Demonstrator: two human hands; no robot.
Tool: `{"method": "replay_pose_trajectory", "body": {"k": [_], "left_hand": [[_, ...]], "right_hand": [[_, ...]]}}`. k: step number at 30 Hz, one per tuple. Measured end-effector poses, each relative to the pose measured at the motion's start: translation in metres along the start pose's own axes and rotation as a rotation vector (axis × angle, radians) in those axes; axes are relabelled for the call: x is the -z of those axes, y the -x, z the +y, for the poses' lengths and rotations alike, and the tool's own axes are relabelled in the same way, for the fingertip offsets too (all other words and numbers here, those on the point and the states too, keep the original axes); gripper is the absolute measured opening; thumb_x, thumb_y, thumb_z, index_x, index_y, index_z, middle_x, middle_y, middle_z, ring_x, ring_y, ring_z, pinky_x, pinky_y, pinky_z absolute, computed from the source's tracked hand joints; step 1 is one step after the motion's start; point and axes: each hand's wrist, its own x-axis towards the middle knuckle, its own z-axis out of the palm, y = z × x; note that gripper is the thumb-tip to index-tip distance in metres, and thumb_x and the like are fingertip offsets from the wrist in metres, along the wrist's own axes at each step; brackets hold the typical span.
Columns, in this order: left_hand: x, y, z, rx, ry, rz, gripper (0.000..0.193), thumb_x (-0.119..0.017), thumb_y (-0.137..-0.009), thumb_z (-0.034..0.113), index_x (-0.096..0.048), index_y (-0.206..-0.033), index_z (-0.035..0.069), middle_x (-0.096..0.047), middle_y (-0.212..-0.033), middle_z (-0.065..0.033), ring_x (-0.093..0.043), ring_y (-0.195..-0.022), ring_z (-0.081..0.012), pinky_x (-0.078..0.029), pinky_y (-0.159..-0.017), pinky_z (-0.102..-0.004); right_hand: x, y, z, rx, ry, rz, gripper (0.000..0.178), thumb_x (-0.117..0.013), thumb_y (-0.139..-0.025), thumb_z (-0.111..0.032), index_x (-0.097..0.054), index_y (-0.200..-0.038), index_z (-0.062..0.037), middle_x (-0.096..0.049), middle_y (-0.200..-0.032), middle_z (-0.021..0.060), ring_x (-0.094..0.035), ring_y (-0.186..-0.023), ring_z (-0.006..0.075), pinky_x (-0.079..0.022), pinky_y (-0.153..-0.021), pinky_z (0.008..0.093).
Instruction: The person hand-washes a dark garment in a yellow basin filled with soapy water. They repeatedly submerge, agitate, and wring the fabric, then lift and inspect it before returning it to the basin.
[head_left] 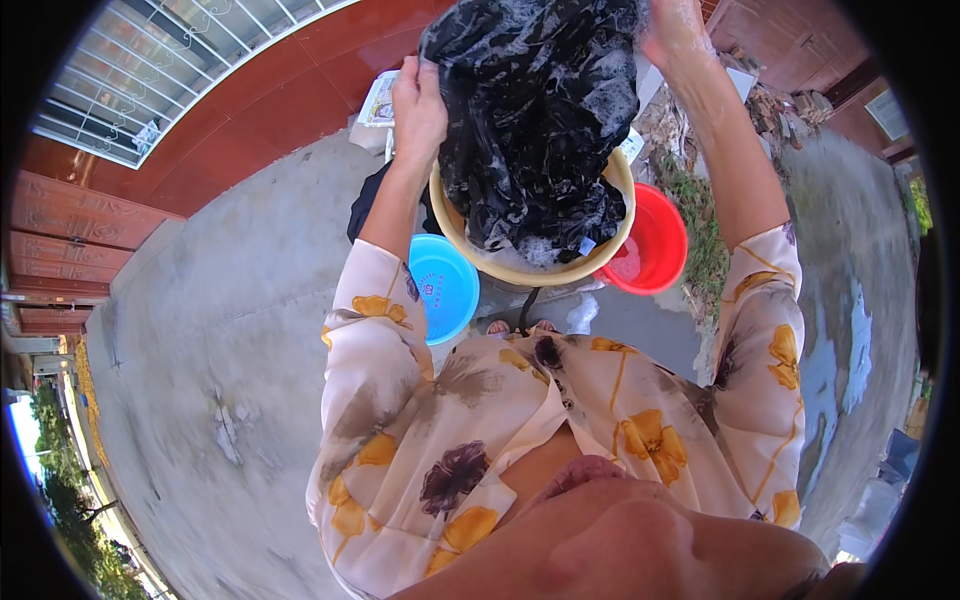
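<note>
A wet black garment [545, 110], streaked with white suds, is stretched up between my hands. Its lower part hangs in folds into a yellow basin [535, 274], where foamy water shows at the near side. My left hand [418, 108] is closed on the garment's left edge, thumb uppermost. On the far right side, my right hand [675, 32] grips the other edge; suds cling to it, and its fingers are partly hidden and cut off by the picture's top. A small pale tag [586, 245] shows on the cloth near the basin's rim.
A blue basin [445, 290] stands left of the yellow one, a red basin [655, 240] with pinkish suds to its right. Dark cloth [368, 203] lies at the left behind my forearm. A red wall [290, 90] and rubble [775, 105] border the concrete ground [220, 310].
</note>
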Motion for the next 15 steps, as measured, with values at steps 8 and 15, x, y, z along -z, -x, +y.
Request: {"method": "replay_pose_trajectory", "body": {"k": [8,15], "left_hand": [[0.016,0.04,-0.053,0.681,0.107,-0.53,0.037,-0.061,-0.096,0.019,-0.055,-0.126,-0.002,-0.065,-0.109,-0.0119,-0.062,-0.096,-0.02,-0.053,-0.085,-0.0354],[-0.017,0.021,0.0,-0.38,-0.385,-0.585,0.107,-0.084,-0.073,0.03,-0.021,-0.156,0.004,-0.063,-0.122,-0.0289,-0.062,-0.114,-0.0404,-0.05,-0.095,-0.0433]], "right_hand": [[0.029,0.018,0.084,0.597,1.015,-0.177,0.042,-0.059,-0.099,-0.044,-0.065,-0.103,-0.0028,-0.066,-0.093,0.0062,-0.06,-0.092,0.0175,-0.049,-0.082,0.0337],[0.041,0.048,0.13,0.391,1.31,-0.462,0.068,-0.049,-0.1,-0.059,-0.066,-0.091,0.0058,-0.061,-0.071,0.0227,-0.064,-0.069,0.0337,-0.05,-0.069,0.0459]]}}
